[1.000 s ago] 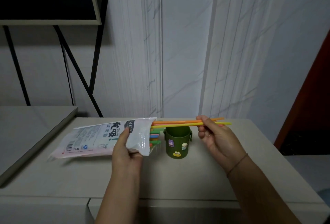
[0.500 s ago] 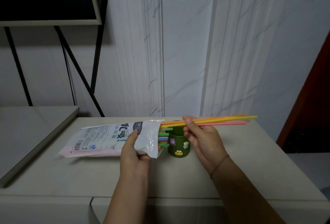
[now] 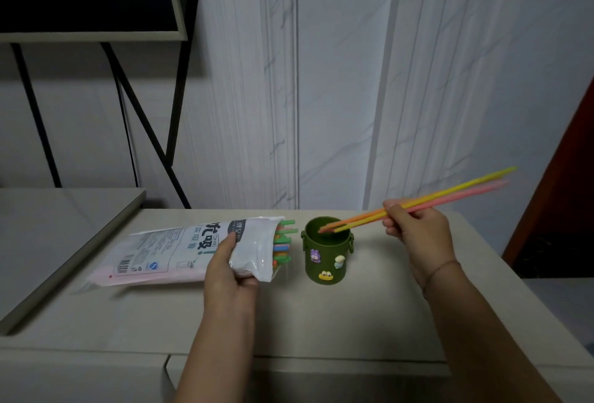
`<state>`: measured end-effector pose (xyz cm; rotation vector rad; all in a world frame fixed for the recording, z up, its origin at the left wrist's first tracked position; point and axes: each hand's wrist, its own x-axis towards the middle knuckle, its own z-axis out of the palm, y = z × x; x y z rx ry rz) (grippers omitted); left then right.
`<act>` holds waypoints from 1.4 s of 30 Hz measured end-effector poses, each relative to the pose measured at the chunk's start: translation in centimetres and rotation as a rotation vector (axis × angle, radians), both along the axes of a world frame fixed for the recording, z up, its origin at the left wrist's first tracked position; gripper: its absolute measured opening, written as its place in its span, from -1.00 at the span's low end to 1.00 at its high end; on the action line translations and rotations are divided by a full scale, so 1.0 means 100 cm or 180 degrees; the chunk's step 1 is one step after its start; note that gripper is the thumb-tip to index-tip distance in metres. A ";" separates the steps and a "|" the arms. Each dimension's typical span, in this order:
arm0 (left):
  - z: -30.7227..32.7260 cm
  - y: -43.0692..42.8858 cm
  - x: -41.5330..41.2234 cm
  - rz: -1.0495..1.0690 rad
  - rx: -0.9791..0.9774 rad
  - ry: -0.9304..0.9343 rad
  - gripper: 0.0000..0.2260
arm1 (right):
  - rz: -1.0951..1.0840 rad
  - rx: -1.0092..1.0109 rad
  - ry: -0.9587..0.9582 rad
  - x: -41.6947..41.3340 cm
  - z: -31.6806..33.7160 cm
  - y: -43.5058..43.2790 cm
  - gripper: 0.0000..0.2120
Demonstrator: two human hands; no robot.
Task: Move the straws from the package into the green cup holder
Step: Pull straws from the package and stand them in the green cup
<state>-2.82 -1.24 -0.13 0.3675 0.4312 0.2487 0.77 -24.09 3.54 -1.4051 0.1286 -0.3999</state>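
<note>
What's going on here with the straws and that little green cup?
A person is filling the green cup holder on the table. The right hand pinches a few long straws, tilted, their lower ends at the holder's mouth. The left hand grips the package lying beside it, with other straws poking out of its open end.

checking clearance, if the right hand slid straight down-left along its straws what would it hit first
Likely the cup, at its right rim: the straws in the right hand end at its mouth. Depth is unclear.
</note>
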 end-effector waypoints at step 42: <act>-0.007 -0.033 -0.001 -0.0088 0.0465 0.0023 -0.60 | 0.1049 -0.0425 0.0380 -0.023 -0.019 0.060 -0.95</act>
